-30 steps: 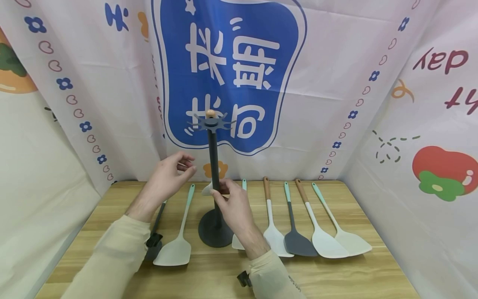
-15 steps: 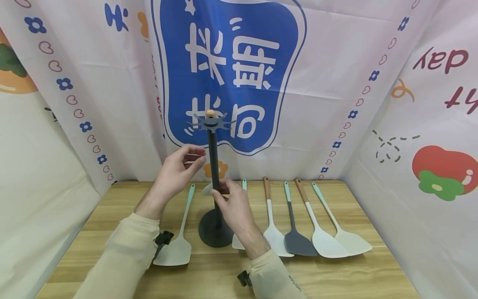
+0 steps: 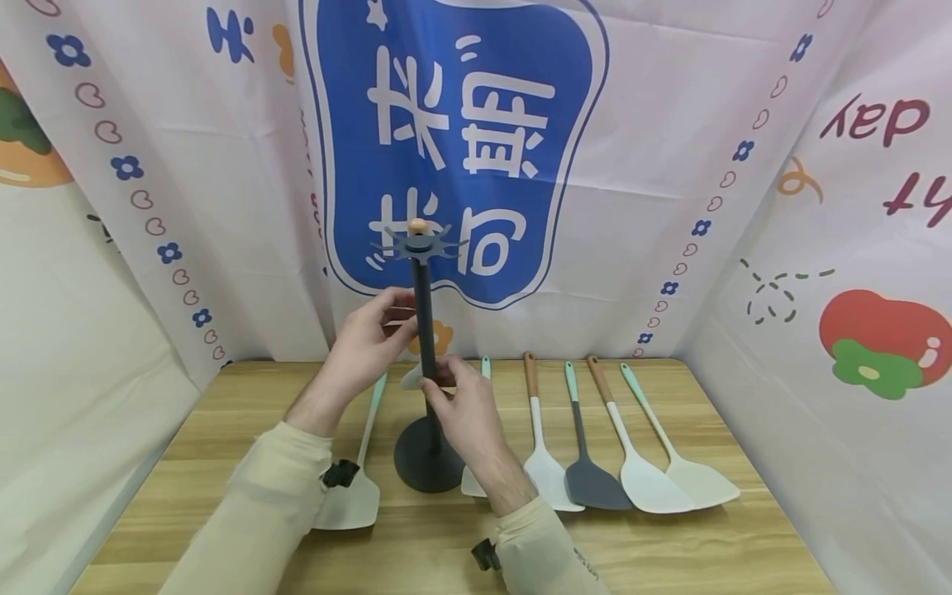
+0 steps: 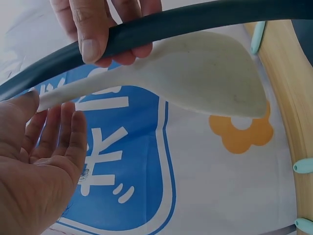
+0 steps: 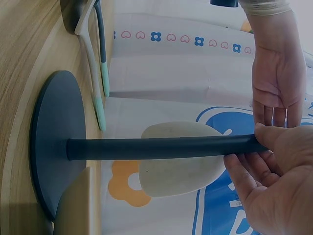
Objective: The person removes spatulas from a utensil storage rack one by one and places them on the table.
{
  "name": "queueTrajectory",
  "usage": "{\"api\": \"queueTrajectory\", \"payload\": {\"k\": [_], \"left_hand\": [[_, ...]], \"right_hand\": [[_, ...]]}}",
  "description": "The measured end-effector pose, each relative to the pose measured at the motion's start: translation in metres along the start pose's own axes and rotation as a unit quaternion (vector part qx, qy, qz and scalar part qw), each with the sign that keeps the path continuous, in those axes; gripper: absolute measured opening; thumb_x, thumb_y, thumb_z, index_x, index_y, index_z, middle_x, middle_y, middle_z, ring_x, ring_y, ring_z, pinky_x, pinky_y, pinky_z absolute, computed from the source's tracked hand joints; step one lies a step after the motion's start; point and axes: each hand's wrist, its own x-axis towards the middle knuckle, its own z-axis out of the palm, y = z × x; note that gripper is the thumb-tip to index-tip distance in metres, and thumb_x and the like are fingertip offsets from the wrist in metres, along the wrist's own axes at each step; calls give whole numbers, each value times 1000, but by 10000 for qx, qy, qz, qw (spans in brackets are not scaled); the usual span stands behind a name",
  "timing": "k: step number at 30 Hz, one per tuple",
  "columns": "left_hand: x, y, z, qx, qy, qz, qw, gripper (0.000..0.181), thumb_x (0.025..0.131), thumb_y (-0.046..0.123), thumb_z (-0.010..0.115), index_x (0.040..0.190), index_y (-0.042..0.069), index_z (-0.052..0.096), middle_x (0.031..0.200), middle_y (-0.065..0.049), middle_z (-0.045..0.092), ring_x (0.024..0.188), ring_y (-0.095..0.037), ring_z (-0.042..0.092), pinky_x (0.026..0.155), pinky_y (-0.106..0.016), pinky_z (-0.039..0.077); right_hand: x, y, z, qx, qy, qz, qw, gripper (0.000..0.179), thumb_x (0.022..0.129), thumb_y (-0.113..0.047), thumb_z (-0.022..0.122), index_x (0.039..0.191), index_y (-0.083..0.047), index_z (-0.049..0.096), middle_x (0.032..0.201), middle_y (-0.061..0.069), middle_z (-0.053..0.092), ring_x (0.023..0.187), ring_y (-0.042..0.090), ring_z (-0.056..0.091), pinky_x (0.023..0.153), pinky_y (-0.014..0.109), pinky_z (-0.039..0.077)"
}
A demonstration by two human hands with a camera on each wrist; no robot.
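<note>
A black utensil stand (image 3: 423, 285) rises from a round base (image 3: 418, 459), with hook arms at its top. My right hand (image 3: 473, 413) grips the pole partway up, its thumb in front and other fingers behind. Behind the pole hangs a cream-white spatula (image 4: 210, 73), blade downward; in the right wrist view its blade (image 5: 183, 181) shows on both sides of the pole. My left hand (image 3: 366, 347) is raised at the pole's left, fingers loosely bent. In the left wrist view that hand (image 4: 41, 181) lies over the spatula's shaft; whether it touches cannot be told.
Right of the stand lie several spatulas: a white brown-handled one (image 3: 546, 475), a dark grey one (image 3: 591, 487), another white one (image 3: 647, 483) and a cream one (image 3: 699, 482). A cream spatula (image 3: 353, 502) lies left, partly under my left sleeve. Printed cloth walls surround the wooden table (image 3: 416, 554).
My left hand has moved right to the pole, and its forearm now covers the dark spatula on the left. The right hand and stand have stayed put.
</note>
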Motion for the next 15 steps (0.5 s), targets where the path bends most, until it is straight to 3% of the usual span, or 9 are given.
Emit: {"api": "queueTrajectory", "payload": {"k": [15], "left_hand": [[7,3,3,121,108,85,9998,36,121,15,65,156,5,65,147,-22,74,144,-43,73,125,-63,63]], "right_hand": [[1,0,0,-7,24,-8,10000,21,114,-15,78,135,-9,78,128,9,84,120,27,84,100,39,75]]}}
